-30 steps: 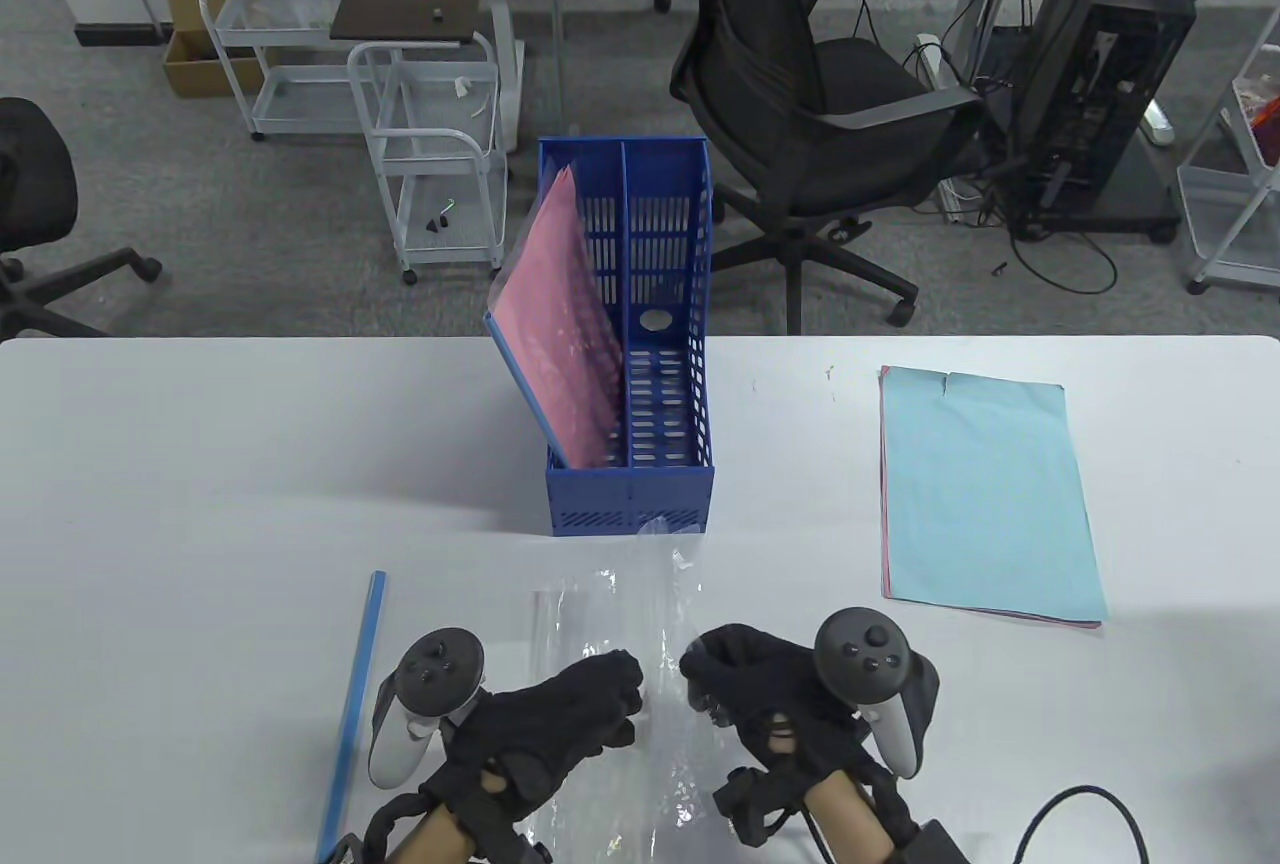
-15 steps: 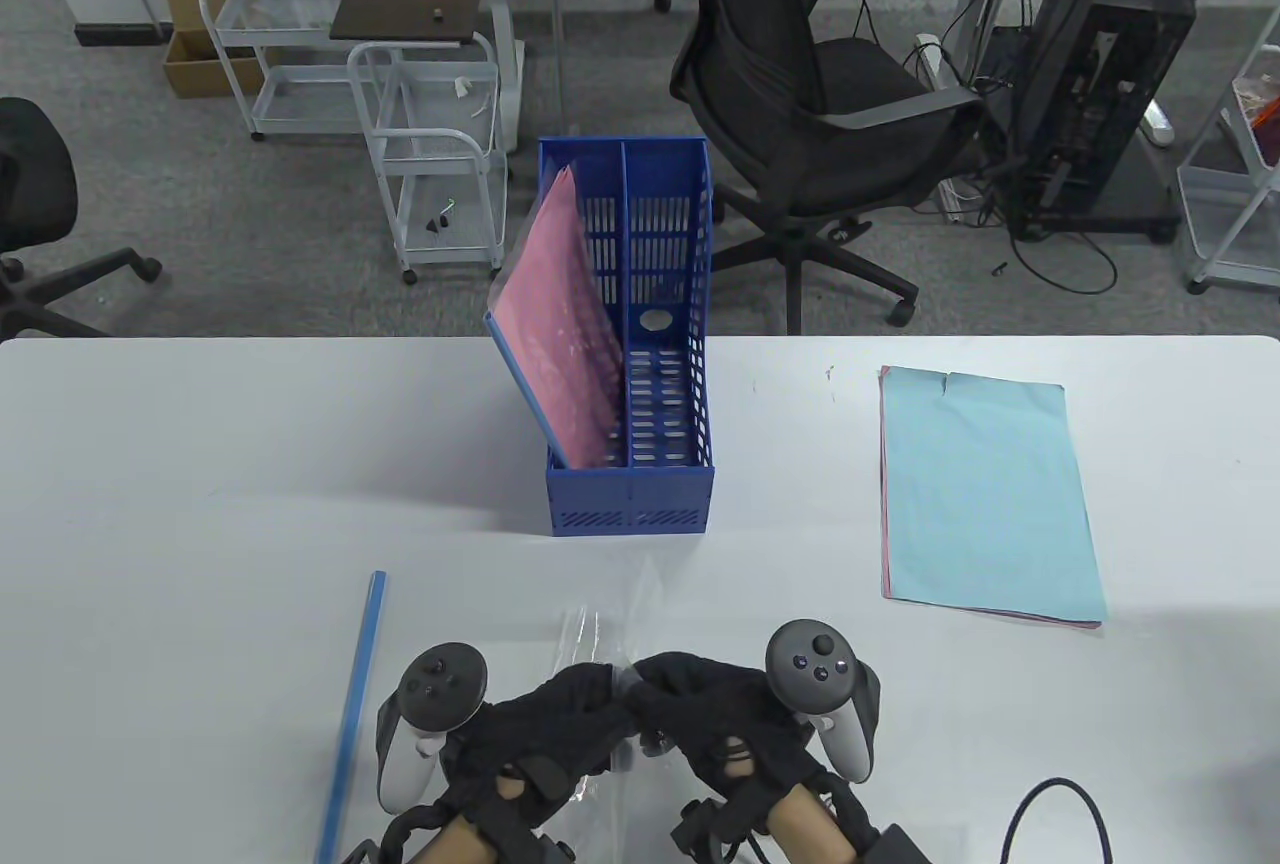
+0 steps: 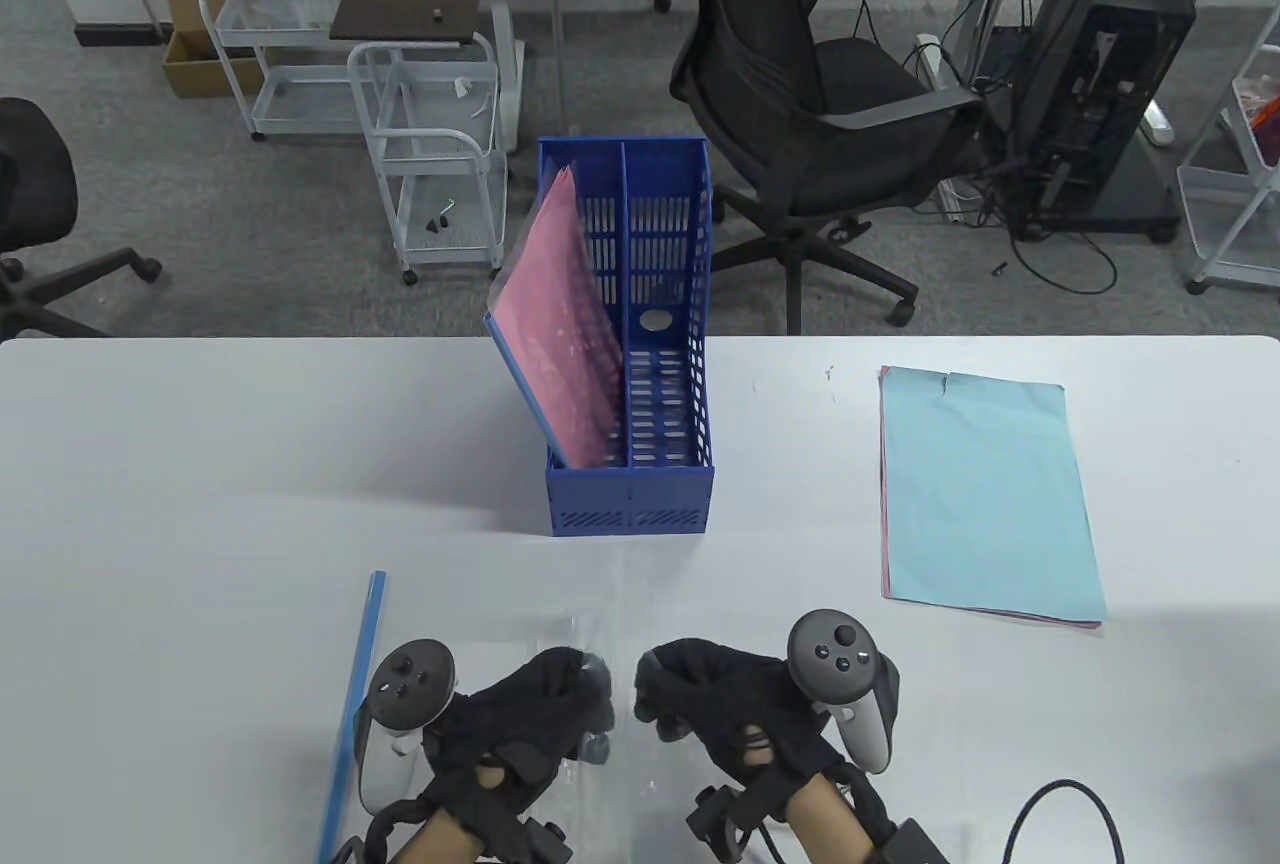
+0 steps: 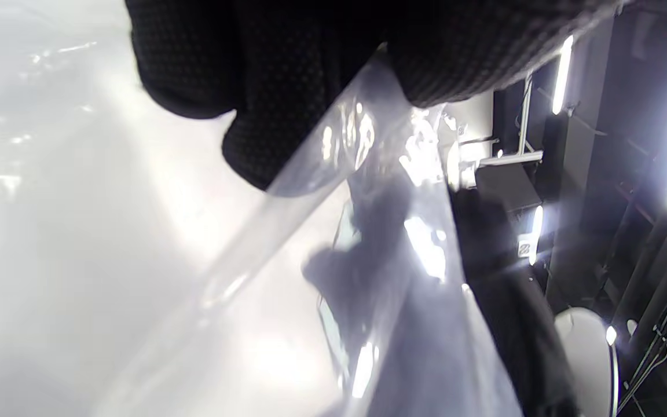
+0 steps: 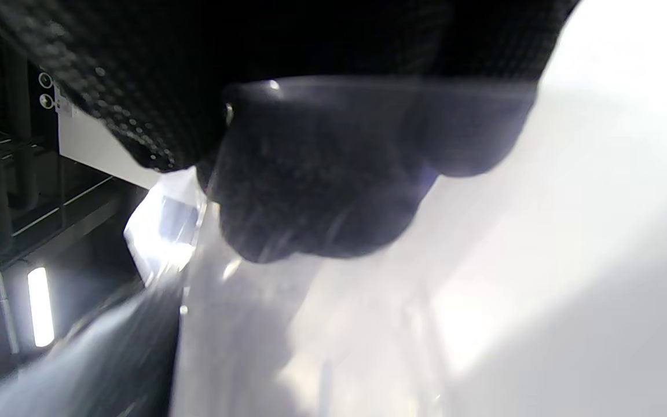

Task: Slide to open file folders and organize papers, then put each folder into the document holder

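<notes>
Two gloved hands work a clear plastic folder [image 3: 600, 704] at the 6 o'clock edge of the white surface [image 3: 200, 464]. The left hand [image 3: 530, 714] has its fingers curled, pinching a transparent flap of the sleeve; the left wrist view shows the film [image 4: 368, 243] emerging from between the dark fingertips [image 4: 252, 150]. The right hand [image 3: 720, 714], just beside it toward 3 o'clock, is likewise curled, its grip clenched on the same film, which the right wrist view shows trailing from beneath the knuckles [image 5: 322, 174]. The two hands sit close together without touching, each with a tracker strapped to its back.

A thin blue slide bar [image 3: 352, 714] lies at 9 o'clock of the left hand, apart from the folder, running toward the surface's near edge. The blue document holder [image 3: 630, 494] stands upright at 12 o'clock of the hands, in mid-surface. A pink-filled folder [image 3: 560, 344] leans in its left compartment; the right compartment shows only its slotted wall. A stack of papers [image 3: 985, 494], light blue on top with a pink edge showing underneath, lies flat at 2 o'clock of the hands, well apart from the holder. An office chair [image 3: 800, 104] stands on the carpet beyond the surface's far edge.
</notes>
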{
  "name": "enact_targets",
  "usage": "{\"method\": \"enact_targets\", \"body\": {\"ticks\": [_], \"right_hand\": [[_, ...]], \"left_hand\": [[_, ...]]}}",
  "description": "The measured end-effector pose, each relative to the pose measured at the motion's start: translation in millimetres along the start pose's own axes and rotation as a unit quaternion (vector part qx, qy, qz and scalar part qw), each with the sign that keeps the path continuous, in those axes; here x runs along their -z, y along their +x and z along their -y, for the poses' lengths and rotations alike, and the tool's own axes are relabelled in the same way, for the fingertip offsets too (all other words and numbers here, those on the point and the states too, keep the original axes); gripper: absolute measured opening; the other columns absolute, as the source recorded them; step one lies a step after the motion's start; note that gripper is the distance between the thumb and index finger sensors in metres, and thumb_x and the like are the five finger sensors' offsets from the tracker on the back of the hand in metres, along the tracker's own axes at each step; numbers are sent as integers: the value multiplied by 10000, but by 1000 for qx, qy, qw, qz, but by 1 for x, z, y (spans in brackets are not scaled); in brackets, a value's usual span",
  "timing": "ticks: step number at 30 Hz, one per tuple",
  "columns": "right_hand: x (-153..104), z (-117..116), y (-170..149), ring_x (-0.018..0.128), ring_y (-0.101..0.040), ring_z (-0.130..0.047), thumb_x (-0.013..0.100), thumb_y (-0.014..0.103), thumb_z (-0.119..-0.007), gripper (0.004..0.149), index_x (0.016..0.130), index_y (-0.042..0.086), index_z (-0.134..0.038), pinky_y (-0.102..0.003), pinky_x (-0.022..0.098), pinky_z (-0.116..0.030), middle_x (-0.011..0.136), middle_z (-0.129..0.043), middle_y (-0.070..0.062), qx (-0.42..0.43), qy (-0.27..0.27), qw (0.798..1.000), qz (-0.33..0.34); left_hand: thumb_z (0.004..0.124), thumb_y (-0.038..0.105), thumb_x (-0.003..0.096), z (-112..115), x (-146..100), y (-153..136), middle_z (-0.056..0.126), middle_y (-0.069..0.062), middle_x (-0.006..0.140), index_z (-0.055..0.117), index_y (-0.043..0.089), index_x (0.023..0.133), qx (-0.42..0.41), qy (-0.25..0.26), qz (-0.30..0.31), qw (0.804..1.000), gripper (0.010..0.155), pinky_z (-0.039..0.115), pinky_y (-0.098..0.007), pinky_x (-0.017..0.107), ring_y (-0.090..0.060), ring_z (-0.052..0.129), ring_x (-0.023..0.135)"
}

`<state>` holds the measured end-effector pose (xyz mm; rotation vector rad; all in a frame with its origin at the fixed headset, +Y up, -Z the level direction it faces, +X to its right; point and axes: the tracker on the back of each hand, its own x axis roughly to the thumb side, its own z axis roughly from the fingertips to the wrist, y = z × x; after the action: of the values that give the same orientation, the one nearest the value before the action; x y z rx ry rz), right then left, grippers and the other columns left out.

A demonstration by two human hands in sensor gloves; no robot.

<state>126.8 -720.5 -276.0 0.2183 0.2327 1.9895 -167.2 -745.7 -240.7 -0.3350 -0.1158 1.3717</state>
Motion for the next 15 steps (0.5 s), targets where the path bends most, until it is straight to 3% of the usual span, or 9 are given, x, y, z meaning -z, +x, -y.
{"method": "enact_targets", "body": {"ticks": [4,8,11,15], "right_hand": [[-6,49,-4,352,-179,-1060,358,428,-884,421,700,188,-936,-447,483,-860,545,-1072,-10,-84,-51,995,-29],[-9,95,-29,391,-200,-1054,371,425,-880,421,713,186,-931,-467,510,-840,569,-1065,-18,-148,-114,976,-111],[-9,112,-51,404,-214,-1051,373,424,-880,422,713,179,-932,-478,520,-831,577,-1064,-24,-172,-129,961,-175],[-6,116,-67,387,-211,-1050,372,426,-882,425,704,167,-938,-475,517,-834,558,-1066,-29,-207,-134,942,-228]], "left_hand": [[844,409,434,-33,-6,6,1003,-49,667,891,216,796,18,44,12,999,413,914,-434,449,-166,1102,407],[851,417,435,-71,-9,1,1009,-54,661,904,215,785,34,79,-16,996,408,910,-441,449,-177,1102,401],[853,415,438,-93,-10,-9,1011,-55,666,909,213,784,28,91,-52,994,405,907,-445,455,-186,1101,409],[861,413,434,-112,-9,-21,1021,-61,658,922,203,774,26,101,-91,990,404,907,-452,452,-196,1105,401]]}}
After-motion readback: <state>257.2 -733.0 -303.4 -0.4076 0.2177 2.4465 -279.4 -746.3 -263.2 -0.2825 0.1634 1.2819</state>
